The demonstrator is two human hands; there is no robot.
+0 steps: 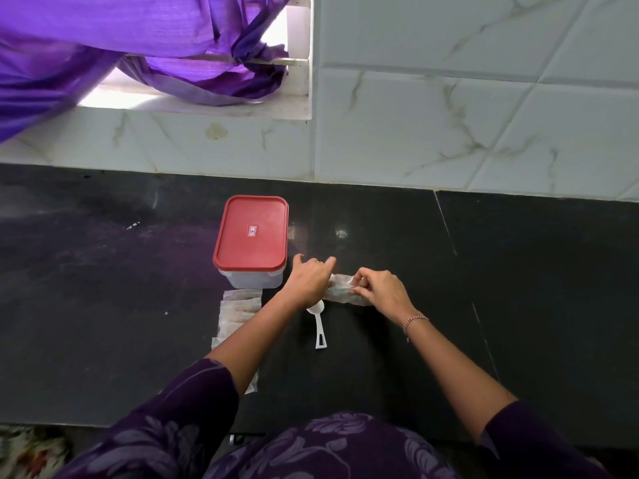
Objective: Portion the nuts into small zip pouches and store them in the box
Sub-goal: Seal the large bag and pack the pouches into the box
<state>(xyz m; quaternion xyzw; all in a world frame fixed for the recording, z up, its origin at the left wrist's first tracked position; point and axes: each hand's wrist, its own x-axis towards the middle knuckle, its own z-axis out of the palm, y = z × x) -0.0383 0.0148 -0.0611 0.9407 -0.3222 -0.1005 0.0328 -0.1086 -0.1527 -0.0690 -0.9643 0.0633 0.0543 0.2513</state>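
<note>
A clear plastic pouch of nuts [340,290] lies on the black counter [449,305] between my two hands. My left hand [309,276] rests on its left end with fingers spread. My right hand [378,288] pinches its right end. A clear box with a shut red lid [251,233] stands just left of my left hand. Under my left hand lies a white plastic spoon [320,323], its bowl half hidden. A row of small clear zip pouches [238,312] lies in front of the box, partly covered by my left forearm.
A white marble-tiled wall [449,115] rises behind the counter. Purple cloth [138,39] hangs over a window ledge at the upper left. The counter's front edge runs near my body.
</note>
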